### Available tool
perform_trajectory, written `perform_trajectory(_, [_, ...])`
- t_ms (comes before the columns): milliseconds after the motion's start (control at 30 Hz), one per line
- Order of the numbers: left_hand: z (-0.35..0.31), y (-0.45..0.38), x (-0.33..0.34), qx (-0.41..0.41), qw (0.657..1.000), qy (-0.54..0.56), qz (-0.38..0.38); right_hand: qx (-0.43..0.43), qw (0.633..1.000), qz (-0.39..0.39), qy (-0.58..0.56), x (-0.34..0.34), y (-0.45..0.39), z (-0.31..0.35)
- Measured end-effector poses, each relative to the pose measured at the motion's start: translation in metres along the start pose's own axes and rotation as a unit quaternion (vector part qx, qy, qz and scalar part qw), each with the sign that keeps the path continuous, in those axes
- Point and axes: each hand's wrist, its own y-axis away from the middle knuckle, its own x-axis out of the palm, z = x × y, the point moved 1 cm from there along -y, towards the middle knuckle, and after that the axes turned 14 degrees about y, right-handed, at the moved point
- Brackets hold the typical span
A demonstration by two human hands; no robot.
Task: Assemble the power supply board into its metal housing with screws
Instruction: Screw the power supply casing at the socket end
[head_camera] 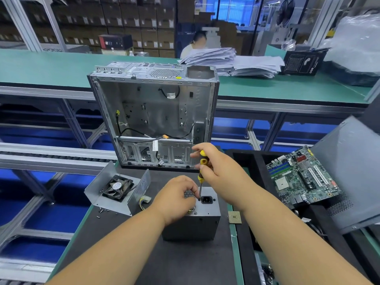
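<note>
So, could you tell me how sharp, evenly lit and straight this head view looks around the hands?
Head view: wide-angle bending curves the green bench and rails; light is even and soft, without hard shadows; the right hand, yellow-handled screwdriver, left hand and power supply housing are fairly sharp; the warehouse background is soft, with bright blue window glow.

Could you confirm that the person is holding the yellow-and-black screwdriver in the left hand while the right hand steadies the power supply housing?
Not quite: the hands are swapped. In the head view, the right hand grips the yellow-and-black screwdriver, tip down beside the power socket, while the left hand rests on the power supply housing and steadies it.
</note>
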Motion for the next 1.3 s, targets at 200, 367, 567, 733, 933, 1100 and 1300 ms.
perform_trajectory(200, [-0.0005,0.0001,-0.0003,0.008,1.000,-0.002,-0.008,-0.043,0.997,-0.054,0.037,0.0029,0.0045,0.0014])
perform_trajectory(367, [-0.0061,0.0001,-0.0001,-0.003,1.000,0.001,0.004,-0.063,0.997,-0.025,0.045,-0.0006,0.0015,0.0069])
perform_trajectory(567, [-0.0066,-0.0001,-0.0003,-0.011,1.000,0.004,0.000,-0.047,0.994,-0.049,0.082,-0.0060,-0.0038,0.0055])
perform_trajectory(733, [-0.0045,-0.0001,0.0005,-0.012,1.000,0.012,-0.005,-0.026,0.995,-0.056,0.079,-0.0009,-0.0010,0.0042])
perform_trajectory(933, [-0.0048,-0.0007,-0.0001,-0.018,0.999,0.027,-0.003,-0.026,0.999,-0.022,-0.033,0.0012,0.0024,0.0005])
perform_trajectory(1100, [-0.0051,-0.0007,0.0005,-0.018,1.000,0.025,-0.003,-0.027,0.996,-0.069,0.057,0.0027,0.0026,-0.0009])
perform_trajectory(1300, [-0.0036,-0.0010,0.0001,-0.007,1.000,0.022,-0.005,-0.035,0.999,0.006,0.017,-0.0018,-0.0032,-0.0003])
